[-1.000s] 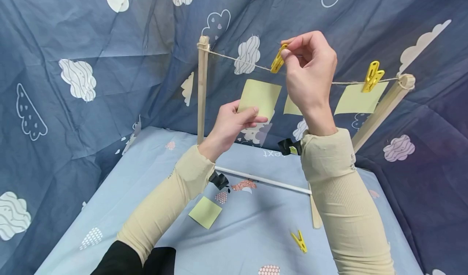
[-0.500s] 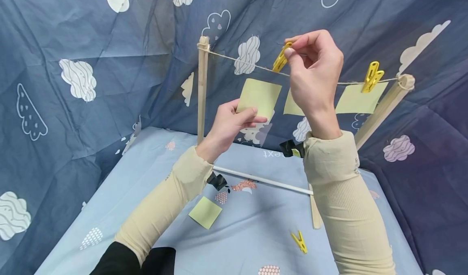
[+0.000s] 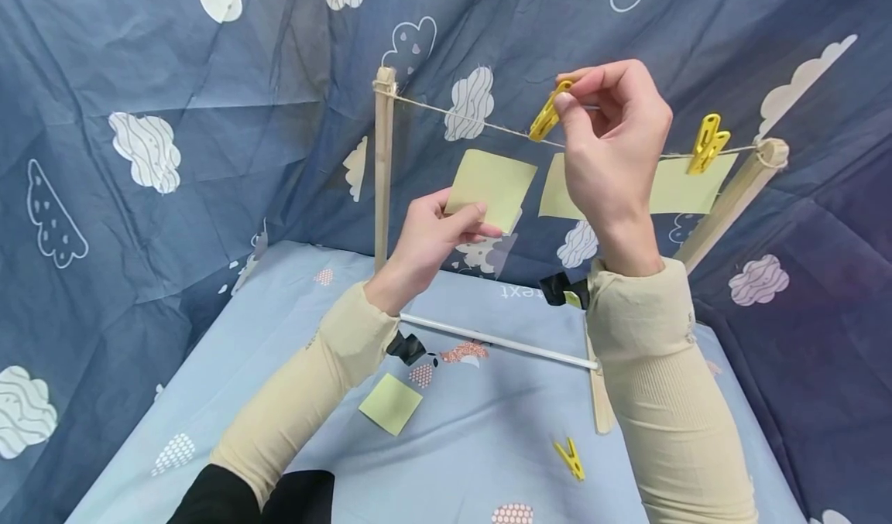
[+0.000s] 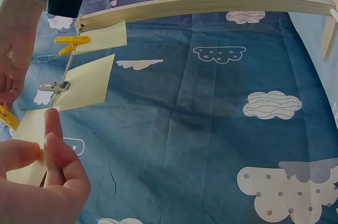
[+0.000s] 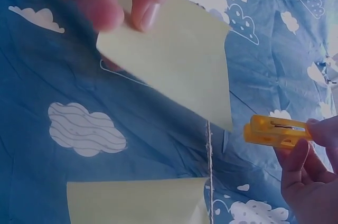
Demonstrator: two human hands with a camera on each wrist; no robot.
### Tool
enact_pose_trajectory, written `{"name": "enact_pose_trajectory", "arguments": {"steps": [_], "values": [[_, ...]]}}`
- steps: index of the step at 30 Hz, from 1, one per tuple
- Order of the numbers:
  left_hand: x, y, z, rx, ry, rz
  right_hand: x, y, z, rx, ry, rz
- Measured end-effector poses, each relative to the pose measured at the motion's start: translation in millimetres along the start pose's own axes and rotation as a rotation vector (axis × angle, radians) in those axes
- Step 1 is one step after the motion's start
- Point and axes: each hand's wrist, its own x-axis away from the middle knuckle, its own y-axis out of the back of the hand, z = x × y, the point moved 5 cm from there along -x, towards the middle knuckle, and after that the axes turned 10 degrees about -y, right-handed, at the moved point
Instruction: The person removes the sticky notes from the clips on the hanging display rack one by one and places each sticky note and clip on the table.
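Observation:
My left hand (image 3: 437,234) pinches a pale yellow sticky note (image 3: 496,183) by its lower edge, thumb in front. The note is tilted, just below the twine (image 3: 446,111). In my right hand (image 3: 620,133) a yellow clothespin (image 3: 549,112) is pinched by its handle end, its tip close to the twine; in the right wrist view the clothespin (image 5: 277,130) is apart from the note. A second note (image 4: 87,82) hangs from the twine by a grey clip (image 4: 54,86). Beyond it a third note (image 3: 690,187) hangs under a yellow clothespin (image 3: 709,145).
Two wooden posts (image 3: 384,168) hold the twine, with a white rod (image 3: 502,342) low between them. On the light blue sheet lie another sticky note (image 3: 391,405) and a yellow clothespin (image 3: 571,459). A dark blue cloud-print cloth (image 3: 230,168) hangs behind.
My right hand has moved a little to the right along the twine with the clothespin. My left hand has shifted slightly left, and the sticky note has tilted a little more.

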Motion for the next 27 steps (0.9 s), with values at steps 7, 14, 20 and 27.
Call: {"name": "enact_pose_trajectory", "arguments": {"steps": [7,14,20,27], "values": [[4.5,4.3,-1.8,0.006,0.006,-0.008,3.3,9,-1,-0.027,0.087,0.014],[9.9,8.1,-4.2,-0.011,0.014,-0.012,9.3,20,1,-0.067,0.117,-0.010],[15.1,11.1,-5.2,-0.065,0.007,-0.016,14.6,27,3,-0.089,0.096,-0.031],[21.7,14.2,-2.9,-0.101,0.014,-0.014,22.8,35,1,-0.116,0.083,-0.053]]}}
